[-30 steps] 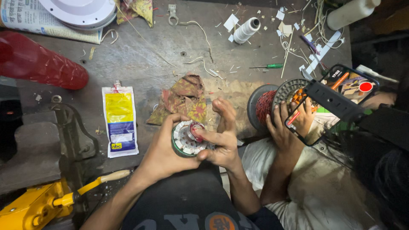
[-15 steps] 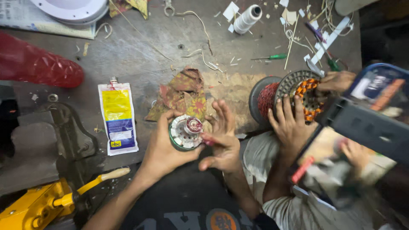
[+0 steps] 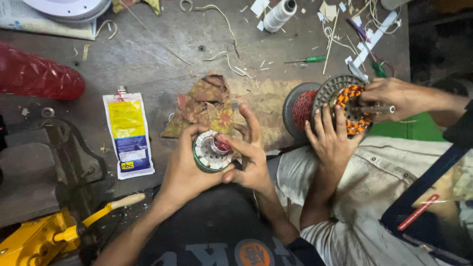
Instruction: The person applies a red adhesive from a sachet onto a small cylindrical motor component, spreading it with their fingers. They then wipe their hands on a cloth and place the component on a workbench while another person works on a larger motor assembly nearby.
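Observation:
My left hand (image 3: pixel 185 170) cups a small round motor stator (image 3: pixel 211 150), white with a green rim, just above my lap. My right hand (image 3: pixel 251 157) presses on its right side, the fingers on a reddish winding at its middle. To the right a co-worker's two hands (image 3: pixel 331 140) work on a larger stator (image 3: pixel 340 101) with orange copper coils, one hand holding a thin metal tool (image 3: pixel 377 109) against it. A spool of red wire (image 3: pixel 301 109) stands just behind that stator.
On the dark workbench (image 3: pixel 162 59) lie a yellow and blue pouch (image 3: pixel 127 133), a patterned rag (image 3: pixel 207 106), a red plastic bundle (image 3: pixel 37 74), a white thread spool (image 3: pixel 279 14), a green screwdriver (image 3: pixel 308 60) and wire scraps. A yellow tool (image 3: pixel 34 236) sits at bottom left.
The co-worker's phone has left the view, and their right hand now holds a tool on the larger stator. My hands stay on the small stator, shifted slightly.

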